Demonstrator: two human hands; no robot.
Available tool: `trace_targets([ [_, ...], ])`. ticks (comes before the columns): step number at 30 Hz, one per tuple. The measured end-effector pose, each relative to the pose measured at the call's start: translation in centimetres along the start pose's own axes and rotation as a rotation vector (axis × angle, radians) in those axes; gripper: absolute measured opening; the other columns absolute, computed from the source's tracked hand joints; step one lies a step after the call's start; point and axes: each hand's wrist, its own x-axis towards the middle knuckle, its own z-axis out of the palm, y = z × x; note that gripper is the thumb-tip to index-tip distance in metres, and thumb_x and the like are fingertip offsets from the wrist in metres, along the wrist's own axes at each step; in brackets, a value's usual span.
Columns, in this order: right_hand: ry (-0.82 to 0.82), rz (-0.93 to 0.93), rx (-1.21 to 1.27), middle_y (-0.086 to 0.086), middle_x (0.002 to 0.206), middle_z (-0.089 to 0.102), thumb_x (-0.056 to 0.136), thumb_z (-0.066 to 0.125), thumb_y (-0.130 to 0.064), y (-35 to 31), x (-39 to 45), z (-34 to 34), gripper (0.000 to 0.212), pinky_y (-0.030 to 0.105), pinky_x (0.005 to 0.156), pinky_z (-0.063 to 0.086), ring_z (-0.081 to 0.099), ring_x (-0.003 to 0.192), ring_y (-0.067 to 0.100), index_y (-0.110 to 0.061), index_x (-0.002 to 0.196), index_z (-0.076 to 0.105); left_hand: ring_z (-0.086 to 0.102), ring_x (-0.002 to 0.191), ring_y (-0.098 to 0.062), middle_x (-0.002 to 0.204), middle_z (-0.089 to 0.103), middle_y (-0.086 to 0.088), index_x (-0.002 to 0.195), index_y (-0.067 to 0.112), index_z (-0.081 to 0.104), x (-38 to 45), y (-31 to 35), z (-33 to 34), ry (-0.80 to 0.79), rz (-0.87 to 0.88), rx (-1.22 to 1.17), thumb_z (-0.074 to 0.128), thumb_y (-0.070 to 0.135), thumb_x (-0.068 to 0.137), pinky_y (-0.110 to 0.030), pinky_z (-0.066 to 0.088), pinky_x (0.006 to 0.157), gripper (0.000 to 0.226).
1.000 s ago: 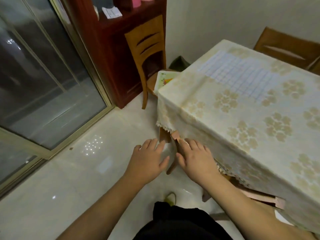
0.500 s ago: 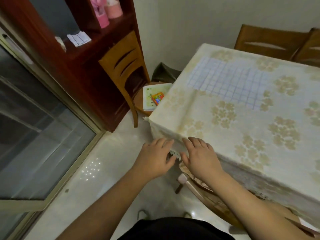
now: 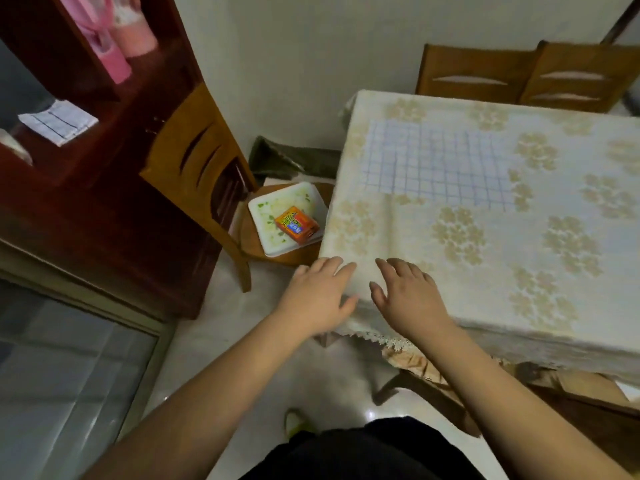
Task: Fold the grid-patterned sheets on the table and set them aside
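Reaching step: left hand [image 3: 320,294] and right hand [image 3: 407,296], both spread wide and holding nothing, hover at the counter's [image 3: 398,244] near-left corner; next they must reach the far grid-patterned sheet [image 3: 440,161].

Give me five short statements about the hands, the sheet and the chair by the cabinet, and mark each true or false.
1. The grid-patterned sheet lies flat on the table. True.
2. The right hand grips the sheet. False: it is open at the table's near corner, well short of the sheet.
3. The left hand is open, fingers straight. True.
4. An orange box lies on a white tray on a chair seat. True.
5. The sheet is already folded small. False: it is spread out.
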Motion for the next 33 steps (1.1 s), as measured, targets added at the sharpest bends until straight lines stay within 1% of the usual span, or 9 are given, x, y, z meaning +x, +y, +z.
trace_targets([
  [4,0.057,0.070,0.021,0.009,0.135,0.057,0.095,0.041,-0.043,-1.4,1.4,-0.4,0.052,0.043,0.095,0.043,0.054,0.121,0.031,-0.014,0.138,0.050,0.026,0.141,-0.019,0.154,0.030,0.000,0.151,0.024,0.025,2.2,-2.7,-1.0,0.009,0.072,0.032,0.038,0.049,0.097,-0.040,0.030,0.108,0.061],
  [10,0.107,0.176,0.017,0.010,0.131,0.059,0.095,0.052,-0.039,0.0,4.1,-0.7,0.049,0.044,0.092,0.046,0.057,0.117,0.032,-0.011,0.135,0.053,0.028,0.140,-0.021,0.154,0.030,0.000,0.151,0.023,0.025,7.1,-4.1,-1.9,-0.016,0.152,0.017,0.036,0.048,0.098,-0.041,0.031,0.108,0.060],
  [12,0.084,0.208,0.030,0.009,0.138,0.055,0.097,0.048,-0.040,0.6,5.7,-0.5,0.051,0.043,0.097,0.043,0.052,0.123,0.030,-0.013,0.140,0.048,0.028,0.140,-0.022,0.155,0.029,-0.001,0.151,0.022,0.025,9.3,-4.6,-2.1,-0.036,0.173,0.000,0.037,0.046,0.098,-0.041,0.031,0.110,0.059],
  [14,0.038,0.228,0.041,0.007,0.149,0.043,0.100,0.039,-0.043,1.3,7.7,-0.2,0.054,0.041,0.106,0.035,0.042,0.134,0.027,-0.016,0.147,0.038,0.027,0.140,-0.022,0.155,0.029,-0.002,0.151,0.021,0.025,11.8,-5.1,-2.5,-0.049,0.178,-0.017,0.039,0.044,0.098,-0.041,0.031,0.111,0.059],
  [16,0.022,0.230,0.060,0.005,0.154,0.036,0.101,0.035,-0.044,2.1,10.4,0.1,0.056,0.039,0.110,0.029,0.035,0.140,0.024,-0.017,0.149,0.032,0.028,0.140,-0.022,0.154,0.029,-0.002,0.151,0.021,0.026,14.8,-5.6,-2.8,-0.049,0.169,-0.016,0.040,0.043,0.098,-0.041,0.032,0.111,0.059],
  [20,-0.012,0.226,0.082,0.007,0.156,0.032,0.101,0.035,-0.042,4.3,16.2,1.3,0.056,0.038,0.111,0.027,0.032,0.141,0.023,-0.016,0.150,0.030,0.029,0.140,-0.021,0.154,0.030,-0.001,0.150,0.022,0.027,20.2,-6.2,-3.2,-0.058,0.163,0.013,0.040,0.044,0.098,-0.039,0.033,0.110,0.057],
  [26,-0.115,0.230,0.121,0.007,0.158,0.027,0.100,0.035,-0.042,8.1,23.4,3.8,0.058,0.039,0.114,0.022,0.027,0.144,0.023,-0.016,0.151,0.027,0.028,0.141,-0.022,0.155,0.027,-0.002,0.151,0.022,0.026,26.2,-7.1,-3.2,-0.141,0.156,0.038,0.038,0.043,0.099,-0.039,0.030,0.111,0.057],
  [30,-0.197,0.262,0.133,0.005,0.162,0.014,0.099,0.035,-0.036,10.4,26.4,6.0,0.061,0.044,0.119,0.014,0.015,0.148,0.024,-0.017,0.154,0.018,0.026,0.141,-0.021,0.156,0.026,-0.001,0.151,0.022,0.026,28.6,-7.6,-2.6,-0.175,0.124,0.042,0.036,0.043,0.099,-0.038,0.030,0.111,0.056],
  [33,-0.234,0.260,0.124,0.005,0.164,0.004,0.101,0.029,-0.028,11.7,27.9,7.3,0.056,0.049,0.119,0.008,0.007,0.149,0.028,-0.018,0.154,0.016,0.026,0.141,-0.020,0.155,0.026,0.000,0.151,0.022,0.026,30.1,-8.1,-1.9,-0.200,0.124,0.045,0.035,0.043,0.100,-0.038,0.030,0.110,0.056],
])
